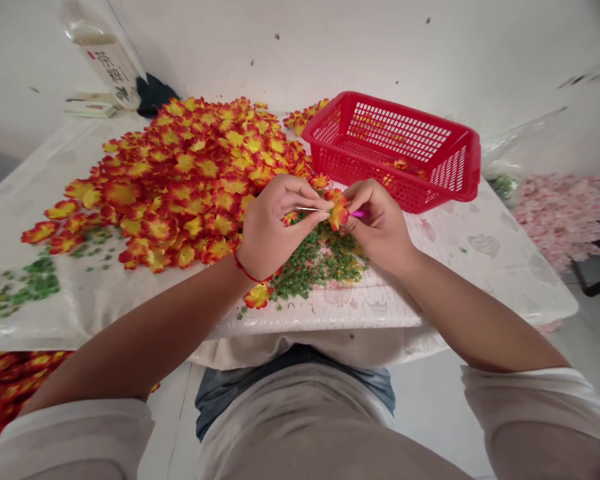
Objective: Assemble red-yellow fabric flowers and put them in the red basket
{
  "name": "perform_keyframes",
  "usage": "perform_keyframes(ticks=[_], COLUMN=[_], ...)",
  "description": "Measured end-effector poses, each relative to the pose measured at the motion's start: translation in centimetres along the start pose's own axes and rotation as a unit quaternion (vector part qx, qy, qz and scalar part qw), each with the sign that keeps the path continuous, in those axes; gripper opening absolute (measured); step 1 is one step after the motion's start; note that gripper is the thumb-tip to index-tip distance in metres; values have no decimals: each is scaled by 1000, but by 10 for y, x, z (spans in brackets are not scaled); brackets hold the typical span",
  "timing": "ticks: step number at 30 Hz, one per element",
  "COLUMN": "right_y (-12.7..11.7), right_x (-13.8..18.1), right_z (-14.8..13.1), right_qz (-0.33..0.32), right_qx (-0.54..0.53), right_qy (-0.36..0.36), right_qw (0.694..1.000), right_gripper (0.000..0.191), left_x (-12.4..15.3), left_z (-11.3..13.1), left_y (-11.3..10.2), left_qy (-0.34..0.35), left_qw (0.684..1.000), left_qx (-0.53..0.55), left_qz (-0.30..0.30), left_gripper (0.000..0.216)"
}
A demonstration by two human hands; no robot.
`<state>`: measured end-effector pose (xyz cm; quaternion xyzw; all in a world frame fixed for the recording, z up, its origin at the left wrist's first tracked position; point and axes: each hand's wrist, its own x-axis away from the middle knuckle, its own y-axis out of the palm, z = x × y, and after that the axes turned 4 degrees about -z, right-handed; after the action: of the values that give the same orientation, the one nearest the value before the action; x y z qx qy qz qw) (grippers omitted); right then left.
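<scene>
My left hand [270, 227] is closed in a pinch at one end of a thin metal pin [311, 209]. My right hand [377, 223] is closed round a pink-handled tool [361, 214] and an orange-and-yellow fabric flower [338, 212] that sits on the pin between both hands. Under the hands lies a heap of small green plastic pieces [315, 263]. A big pile of orange-yellow fabric flowers [190, 173] covers the table to the left.
A red plastic basket [430, 143] with a few flowers stands behind my right hand. A bottle [105, 57] and a small box [87, 105] stand at the back left. Pink flowers [560, 213] lie right of the table. More green pieces [25, 283] lie at the left edge.
</scene>
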<state>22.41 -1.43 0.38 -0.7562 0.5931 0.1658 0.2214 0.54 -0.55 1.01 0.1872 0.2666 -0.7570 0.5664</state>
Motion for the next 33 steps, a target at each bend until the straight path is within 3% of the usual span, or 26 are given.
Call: perform_keyframes(ticks=[7,12,17,24,33], right_y=[0,1,3,2,1], right_x=[-2,-3,1,7,9], right_z=[0,-2,-1,-4,-6], right_qz=[2,4,16,21,4], right_qx=[21,34,62,63,60], right_qy=[1,-23,-21,-3,-2], right_qw=[1000,999,998,998,998], right_gripper=[50,45,47,48,40], left_x=[2,2,5,7,10], left_z=[0,-1,-3,3,-1], left_y=[1,-2,-1,2,2], left_qy=[39,50,16,-28,-28], left_qw=[998,996,999,999,999], left_qx=[-45,-73,-34,-29,-24], left_qz=[18,5,-5,-25,-33], left_gripper=[27,24,31,21,17])
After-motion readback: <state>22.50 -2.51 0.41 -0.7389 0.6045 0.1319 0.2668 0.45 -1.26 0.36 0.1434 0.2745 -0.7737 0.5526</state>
